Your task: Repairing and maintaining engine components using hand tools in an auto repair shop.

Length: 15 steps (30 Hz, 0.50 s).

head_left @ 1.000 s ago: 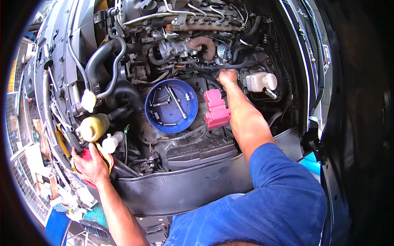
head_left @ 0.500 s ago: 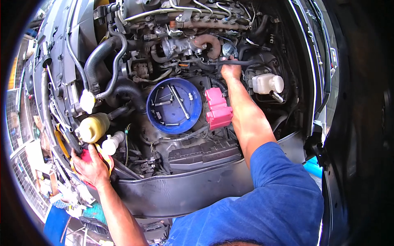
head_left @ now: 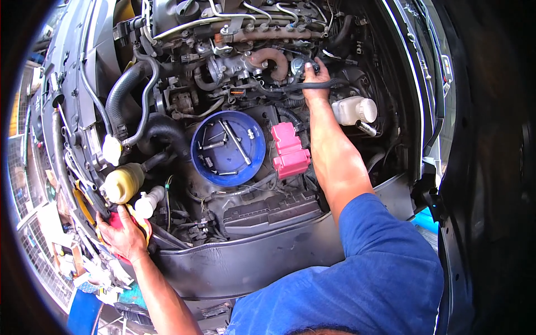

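Note:
My right hand [head_left: 316, 82] reaches into the back of the engine bay. Its thumb and fingers are closed about the right side of a round silver canister [head_left: 297, 67]; some fingertips are hidden. A black hose [head_left: 329, 84] crosses over the hand near its base. At the left front edge, my left hand [head_left: 124, 237] lies with fingers spread on a red cloth [head_left: 115, 220], holding nothing else. Just above that hand sits a yellowed plastic reservoir [head_left: 124, 183]. Between the arms, a blue round tray [head_left: 228, 148] holds a long bar, sockets and several small metal parts.
A pink plastic cover [head_left: 291, 149] stands left of my right forearm. Right of it is a white capped reservoir [head_left: 355, 110]. A long black box [head_left: 272, 213] lies behind the front panel [head_left: 251, 271]. Thick black hoses [head_left: 133, 92] run along the left side.
My right hand has moved from beside the black hose up to the silver canister. My left hand stays on the red cloth. The whole view has shifted slightly.

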{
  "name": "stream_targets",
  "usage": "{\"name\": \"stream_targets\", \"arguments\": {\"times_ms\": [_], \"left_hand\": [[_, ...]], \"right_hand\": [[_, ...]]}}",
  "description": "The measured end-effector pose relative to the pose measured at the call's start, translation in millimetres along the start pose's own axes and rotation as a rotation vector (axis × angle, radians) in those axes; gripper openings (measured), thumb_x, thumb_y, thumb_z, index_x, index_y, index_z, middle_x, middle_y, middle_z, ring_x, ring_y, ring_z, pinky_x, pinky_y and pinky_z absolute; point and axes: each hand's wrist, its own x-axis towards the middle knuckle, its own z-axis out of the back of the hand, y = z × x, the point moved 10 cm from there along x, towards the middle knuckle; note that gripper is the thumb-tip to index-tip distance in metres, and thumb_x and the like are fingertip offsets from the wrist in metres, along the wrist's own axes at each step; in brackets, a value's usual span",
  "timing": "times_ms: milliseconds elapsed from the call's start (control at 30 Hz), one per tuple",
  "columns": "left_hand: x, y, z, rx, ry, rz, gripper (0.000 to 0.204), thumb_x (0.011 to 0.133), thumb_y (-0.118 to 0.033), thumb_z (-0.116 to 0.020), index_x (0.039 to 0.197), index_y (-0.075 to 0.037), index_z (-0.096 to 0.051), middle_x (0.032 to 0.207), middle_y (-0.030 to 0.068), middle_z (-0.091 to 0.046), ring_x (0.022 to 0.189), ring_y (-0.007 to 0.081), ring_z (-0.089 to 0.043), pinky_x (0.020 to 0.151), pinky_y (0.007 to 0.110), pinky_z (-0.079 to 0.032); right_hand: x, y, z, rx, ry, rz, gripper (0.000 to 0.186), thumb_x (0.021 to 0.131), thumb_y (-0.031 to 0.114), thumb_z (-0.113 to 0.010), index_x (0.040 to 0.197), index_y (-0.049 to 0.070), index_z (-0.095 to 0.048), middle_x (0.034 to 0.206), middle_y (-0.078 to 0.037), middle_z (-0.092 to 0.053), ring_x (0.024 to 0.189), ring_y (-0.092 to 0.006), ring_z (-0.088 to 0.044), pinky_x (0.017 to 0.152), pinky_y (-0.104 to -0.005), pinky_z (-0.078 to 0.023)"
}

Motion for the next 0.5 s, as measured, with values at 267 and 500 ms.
{"name": "stream_targets", "arguments": {"times_ms": [267,500], "left_hand": [[-1,-2,-3,0.029,0.056,0.058,0.085,0.089,-0.064,-0.061,0.152,-0.011,-0.040,0.151,0.0139,-0.050,0.144,0.0303,-0.041,0.118,0.061,-0.018],[-4,-5,-3,-0.029,0.055,0.069,0.086,0.087,-0.065,-0.062,0.151,-0.012,-0.040,0.150,0.0128,-0.049,0.145,0.0289,-0.038,0.118,0.063,-0.016]], "right_hand": [[-45,-51,2,-0.263,0.164,-0.519,0.029,0.096,0.037,-0.071,0.099,0.010,-0.062,0.073,0.000,-0.058,0.057,-0.0109,-0.053,0.044,-0.0270,-0.040],[-109,-1,-4,-0.536,0.685,-0.512,0.051,0.099,0.034,-0.063,0.135,-0.003,-0.061,0.129,-0.019,-0.068,0.117,-0.0249,-0.063,0.101,-0.0375,-0.047]]}}
